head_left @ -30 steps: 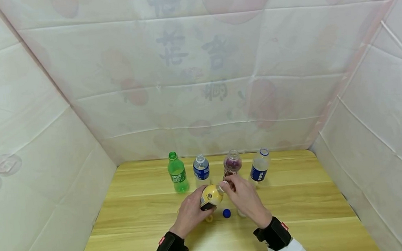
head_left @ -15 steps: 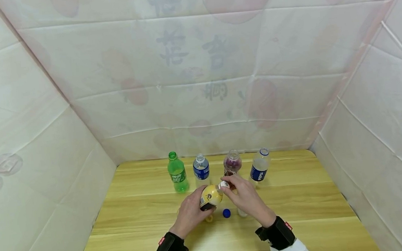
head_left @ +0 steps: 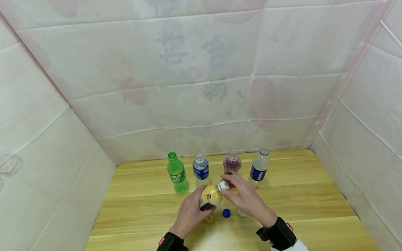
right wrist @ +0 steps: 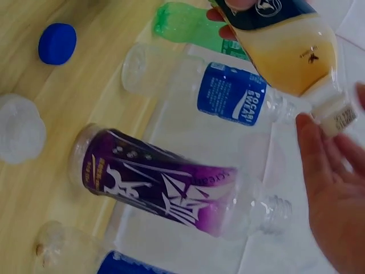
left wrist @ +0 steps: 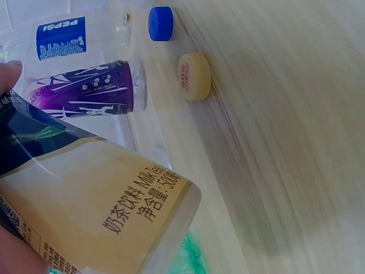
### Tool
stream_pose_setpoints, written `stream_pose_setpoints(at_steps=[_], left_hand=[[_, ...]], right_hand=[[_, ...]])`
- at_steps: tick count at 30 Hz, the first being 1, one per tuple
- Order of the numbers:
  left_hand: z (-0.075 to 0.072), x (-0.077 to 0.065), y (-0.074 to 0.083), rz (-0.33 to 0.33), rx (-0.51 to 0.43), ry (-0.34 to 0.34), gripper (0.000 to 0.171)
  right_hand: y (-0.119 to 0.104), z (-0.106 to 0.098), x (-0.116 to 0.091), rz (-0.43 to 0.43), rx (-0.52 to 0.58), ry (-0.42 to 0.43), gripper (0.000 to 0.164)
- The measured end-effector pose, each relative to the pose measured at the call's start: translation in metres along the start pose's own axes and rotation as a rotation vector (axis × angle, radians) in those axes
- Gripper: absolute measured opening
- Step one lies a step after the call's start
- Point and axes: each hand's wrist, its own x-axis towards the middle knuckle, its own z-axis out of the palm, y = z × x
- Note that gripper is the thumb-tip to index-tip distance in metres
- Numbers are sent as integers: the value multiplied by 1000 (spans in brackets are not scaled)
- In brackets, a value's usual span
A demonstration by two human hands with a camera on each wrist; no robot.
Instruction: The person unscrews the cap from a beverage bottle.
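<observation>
My left hand [head_left: 190, 214] grips a yellowish milk tea bottle [head_left: 211, 196] round its dark-labelled body, holding it tilted above the table with the neck toward the right. A white cap [right wrist: 337, 115] sits at the bottle's mouth. The thumb and fingers of my right hand [head_left: 248, 200] are around that cap, pinching it lightly. In the left wrist view, the milk tea bottle [left wrist: 108, 194] fills the lower left, its base toward the camera. Behind the hands stands a purple-labelled bottle [head_left: 232, 163], partly covered by the right hand.
A green bottle [head_left: 178, 173], a Pocari Sweat bottle [head_left: 201, 169] and a Pepsi bottle [head_left: 259, 168] stand uncapped along the back of the wooden table [head_left: 131, 225]. Loose caps lie in front: a blue cap [head_left: 226, 213], a yellowish cap [left wrist: 194, 76] and a whitish cap [right wrist: 20, 129].
My right hand's fingers have shifted around the white cap and drawn slightly right, leaving more of the cap visible. The left hand and milk tea bottle have hardly moved.
</observation>
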Motion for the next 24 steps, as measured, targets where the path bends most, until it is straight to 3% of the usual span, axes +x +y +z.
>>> stream_pose_setpoints(at_steps=[4,9,15,24], left_hand=[[-1,1,0,5,7,-4,77],[-3,2,1,26,31,-7,77],[-4,1,1,45,38,-3,77],[-1,-1,-2,26,36,13,78]], right_hand=[[-2,4,1,134,-9,68,50],[-5,5,3,182,-84,131,26],[-3,4,3,148,-89,105,17],[0,0,0,27,1,33,31]])
